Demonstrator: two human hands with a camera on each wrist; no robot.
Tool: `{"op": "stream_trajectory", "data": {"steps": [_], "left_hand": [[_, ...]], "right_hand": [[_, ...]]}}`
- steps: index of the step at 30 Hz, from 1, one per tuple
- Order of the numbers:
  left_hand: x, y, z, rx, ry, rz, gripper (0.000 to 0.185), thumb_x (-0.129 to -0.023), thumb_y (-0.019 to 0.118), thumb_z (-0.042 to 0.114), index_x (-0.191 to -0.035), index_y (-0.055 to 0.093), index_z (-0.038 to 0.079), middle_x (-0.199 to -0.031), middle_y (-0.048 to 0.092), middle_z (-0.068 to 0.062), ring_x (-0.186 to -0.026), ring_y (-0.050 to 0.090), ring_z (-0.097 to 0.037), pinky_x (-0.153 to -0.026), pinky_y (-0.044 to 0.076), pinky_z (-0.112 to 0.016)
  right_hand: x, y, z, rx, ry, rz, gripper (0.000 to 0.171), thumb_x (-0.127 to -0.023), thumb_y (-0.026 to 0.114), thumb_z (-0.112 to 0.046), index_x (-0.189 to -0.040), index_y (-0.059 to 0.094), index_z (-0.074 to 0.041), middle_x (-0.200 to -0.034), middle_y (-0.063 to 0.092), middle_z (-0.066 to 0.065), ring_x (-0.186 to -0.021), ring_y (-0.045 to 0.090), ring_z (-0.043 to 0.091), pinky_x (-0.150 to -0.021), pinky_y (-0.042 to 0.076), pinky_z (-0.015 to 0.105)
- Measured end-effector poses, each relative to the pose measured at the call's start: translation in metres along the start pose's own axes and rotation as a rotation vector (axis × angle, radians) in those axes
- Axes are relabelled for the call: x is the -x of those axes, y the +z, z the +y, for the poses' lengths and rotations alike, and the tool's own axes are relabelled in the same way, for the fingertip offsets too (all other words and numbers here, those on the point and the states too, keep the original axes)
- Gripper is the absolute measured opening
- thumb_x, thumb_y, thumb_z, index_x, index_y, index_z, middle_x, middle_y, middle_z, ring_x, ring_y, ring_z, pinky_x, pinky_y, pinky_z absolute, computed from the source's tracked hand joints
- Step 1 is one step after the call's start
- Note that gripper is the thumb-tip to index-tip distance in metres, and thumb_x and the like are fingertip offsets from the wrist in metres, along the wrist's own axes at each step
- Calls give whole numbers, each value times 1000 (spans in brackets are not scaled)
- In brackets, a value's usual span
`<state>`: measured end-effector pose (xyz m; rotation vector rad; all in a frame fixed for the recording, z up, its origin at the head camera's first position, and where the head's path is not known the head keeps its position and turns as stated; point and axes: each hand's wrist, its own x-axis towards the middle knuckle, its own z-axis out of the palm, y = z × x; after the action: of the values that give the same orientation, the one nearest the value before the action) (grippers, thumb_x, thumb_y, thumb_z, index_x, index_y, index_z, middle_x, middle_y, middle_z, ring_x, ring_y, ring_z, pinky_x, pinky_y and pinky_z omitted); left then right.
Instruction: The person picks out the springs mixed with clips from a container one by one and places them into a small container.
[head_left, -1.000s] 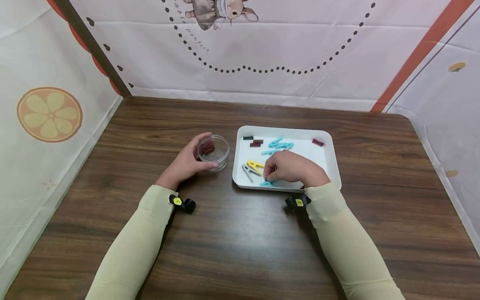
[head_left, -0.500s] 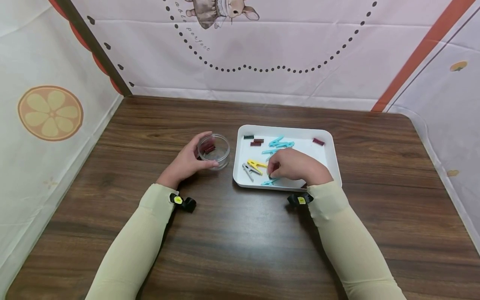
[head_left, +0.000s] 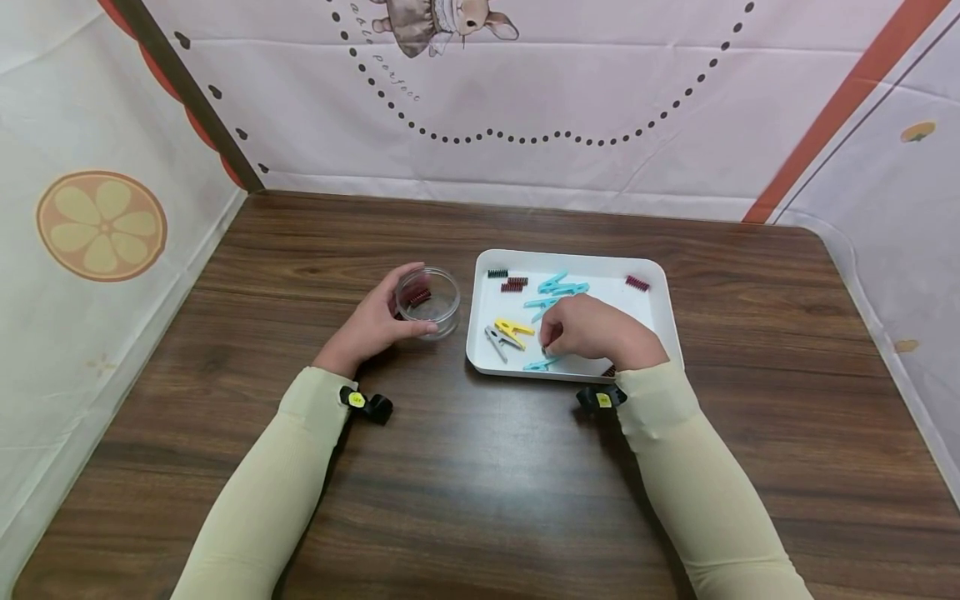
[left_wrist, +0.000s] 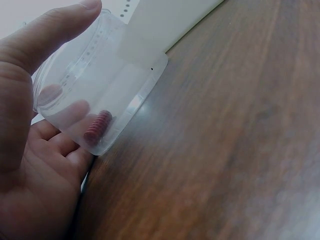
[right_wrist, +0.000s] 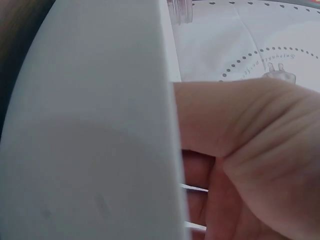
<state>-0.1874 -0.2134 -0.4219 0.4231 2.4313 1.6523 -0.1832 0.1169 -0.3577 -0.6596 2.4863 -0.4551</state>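
My left hand (head_left: 375,325) grips a clear round jar (head_left: 444,315) left of the tray, thumb on the near side. Inside the jar lies a dark red spring (left_wrist: 99,126). Over the near part of a white tray (head_left: 656,321), my right hand (head_left: 592,332) pinches a small dark spring (head_left: 543,350), mostly hidden by the fingertips. Just below those fingertips is a light blue clothespin (head_left: 538,366); a yellow clothespin (head_left: 513,329) and a grey one (head_left: 500,341) lie to their left. In the right wrist view the tray's wall (right_wrist: 95,125) hides the fingertips.
More light blue clothespins (head_left: 562,288) lie in the tray's middle. A dark green spring (head_left: 497,273) and red springs (head_left: 513,287) are at its back left, another red spring (head_left: 637,283) at back right. One dark spring (head_left: 609,371) shows beside the right wrist.
My right hand has shifted slightly right and away from the near blue clothespin, with the small dark spring at its fingertips. The left hand and the jar stay in place.
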Motion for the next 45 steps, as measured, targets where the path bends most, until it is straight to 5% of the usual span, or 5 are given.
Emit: {"op": "stream_trajectory", "data": {"steps": [27,36,45], "left_hand": [[-1,-1,-2,-35,-13,8,89,-70,88,35,-143,37,33,-144,49,3,-131,47,-16,-113,35,-43],[1,0,6,-41,-19,0,92,-72,87,28,-147,34,23,-146,47,-3,-133,46,-23,-113,34,-47],[0,0,2,-35,-16,9,92,-71,88,32,-146,35,26,-146,47,-1,-133,46,-19,-113,34,-46]], "right_hand": [[4,-5,-7,-13,-60,187,7,-87,70,-17,-93,74,-17,-88,69,-4,-80,57,15,-73,48,31],[5,-7,-12,-7,-102,283,9,-87,70,-19,-95,74,-16,-89,70,-4,-81,59,15,-74,48,32],[4,-8,-15,11,-133,351,11,-89,69,-20,-98,73,-14,-89,69,-2,-83,59,16,-77,47,33]]}}
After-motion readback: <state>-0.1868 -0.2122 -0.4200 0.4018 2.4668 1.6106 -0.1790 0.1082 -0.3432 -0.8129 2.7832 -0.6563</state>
